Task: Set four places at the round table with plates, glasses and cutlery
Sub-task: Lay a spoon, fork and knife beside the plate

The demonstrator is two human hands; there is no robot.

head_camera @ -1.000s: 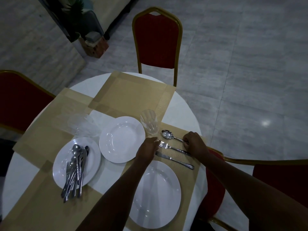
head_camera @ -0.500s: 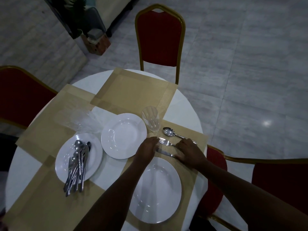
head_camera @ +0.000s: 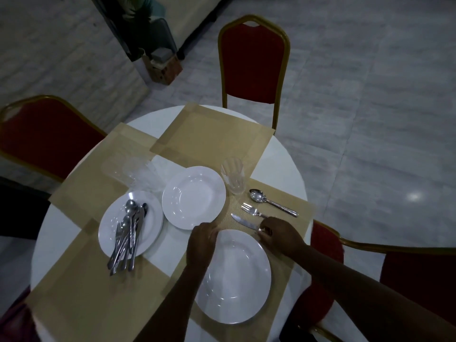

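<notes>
cutlery at the first place is being squared up: the right hand (head_camera: 277, 233) is pinched shut on the handle end of the knife (head_camera: 244, 222), which lies on the placemat (head_camera: 291, 267) just beyond the rim of the near plate (head_camera: 237, 277). the left hand (head_camera: 201, 239) rests curled on that plate's far-left rim, apparently steadying it; i cannot tell whether it truly grips the edge. past the knife, going away from the near plate, lie the fork (head_camera: 253, 211) and then the spoon (head_camera: 271, 203), roughly parallel, and the glass (head_camera: 234, 175) stands upright beyond them at the mat's far corner.

judging by this, one place is nearly finished and three remain. a second plate (head_camera: 193, 201) sits just beyond the near plate toward the desk's middle, and left of it a third plate (head_camera: 130, 223) carries a heap of spare cutlery (head_camera: 128, 235) whose handles overhang its rim. faint clear glasses (head_camera: 142, 172) stand behind that one; their number is hard to make out.

next would likely be letting go of the knife once it lies straight, then carrying a plate to a bare mat. the plates are glossy white, the steel bright and slippery-looking.
</notes>
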